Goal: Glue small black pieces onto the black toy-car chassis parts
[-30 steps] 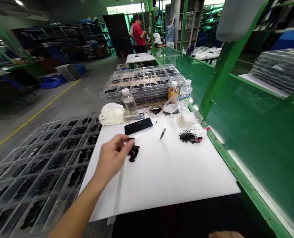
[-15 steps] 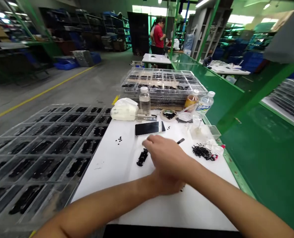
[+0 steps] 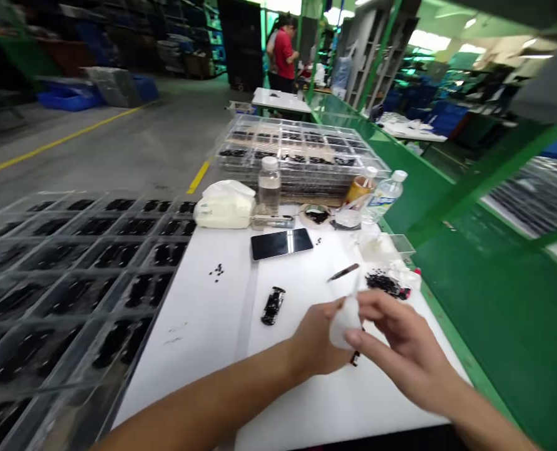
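My right hand [image 3: 407,351] pinches a small whitish piece [image 3: 343,326] between thumb and fingers. A thin pale tip rises from it, like a dropper bottle, though blur hides its exact kind. Close beside it, my left hand [image 3: 318,344] is closed, with a small black part [image 3: 355,358] poking out past its fingers. Most of that part is hidden. On the white table [image 3: 203,326], a glossy black oblong part [image 3: 273,305] lies left of the hands. Tweezers [image 3: 343,272] lie just beyond them, near a heap of tiny black pieces [image 3: 382,283].
A phone [image 3: 282,243], a tissue pack [image 3: 225,205], a clear bottle [image 3: 269,188] and a tape roll [image 3: 316,214] stand farther back. Stacked clear trays [image 3: 297,144] rise behind the table; more trays [image 3: 81,263] spread at left. A green partition [image 3: 457,250] borders the right.
My right hand has drawn back from over the left and now holds the whitish piece. The tweezers and black oblong part are uncovered. The view has shifted slightly.
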